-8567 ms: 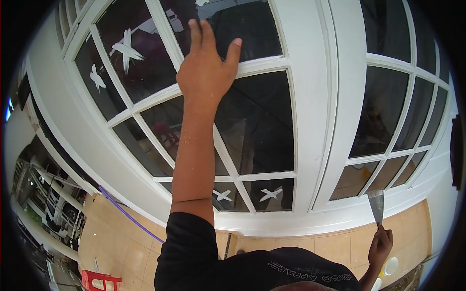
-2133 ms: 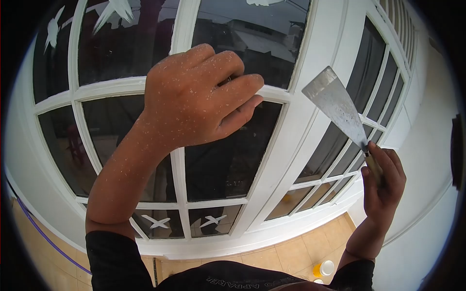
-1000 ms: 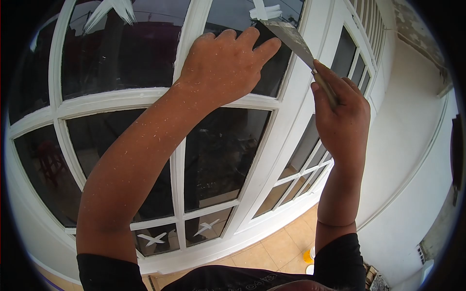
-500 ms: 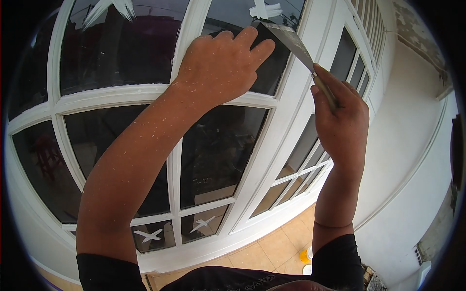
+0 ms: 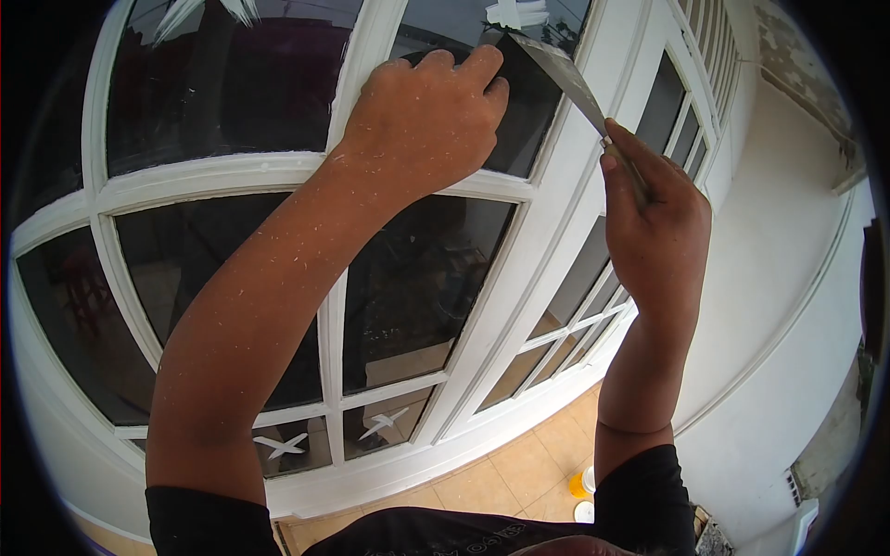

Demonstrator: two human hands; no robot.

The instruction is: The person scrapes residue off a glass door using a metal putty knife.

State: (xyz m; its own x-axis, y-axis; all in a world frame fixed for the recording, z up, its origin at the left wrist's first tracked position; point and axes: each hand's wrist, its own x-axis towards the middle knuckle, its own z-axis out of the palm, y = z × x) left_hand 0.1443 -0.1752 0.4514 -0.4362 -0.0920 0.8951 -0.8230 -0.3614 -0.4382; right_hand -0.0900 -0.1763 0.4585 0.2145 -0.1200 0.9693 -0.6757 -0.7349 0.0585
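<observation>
My right hand (image 5: 660,218) is wrapped round the handle of a putty knife (image 5: 564,82). Its wide metal blade slants up and left across the upper right window pane (image 5: 519,148), its far edge just below a white X mark (image 5: 517,14). My left hand (image 5: 426,120) is raised in front of the same pane with its fingers curled in, beside the blade's left corner. The back of that hand faces me and hides most of the fingertips, so whatever they hold cannot be made out. Small pale flecks dot the left forearm.
White window bars (image 5: 218,176) divide several dark panes. More white X marks are on the upper left pane and on the low panes (image 5: 281,447). A white wall (image 5: 769,250) runs along the right. Yellow and white containers (image 5: 582,482) stand on the tiled floor (image 5: 505,477).
My left fingers have drawn closer together and curled in more. My right hand and the putty knife have shifted slightly right. The view has moved a little.
</observation>
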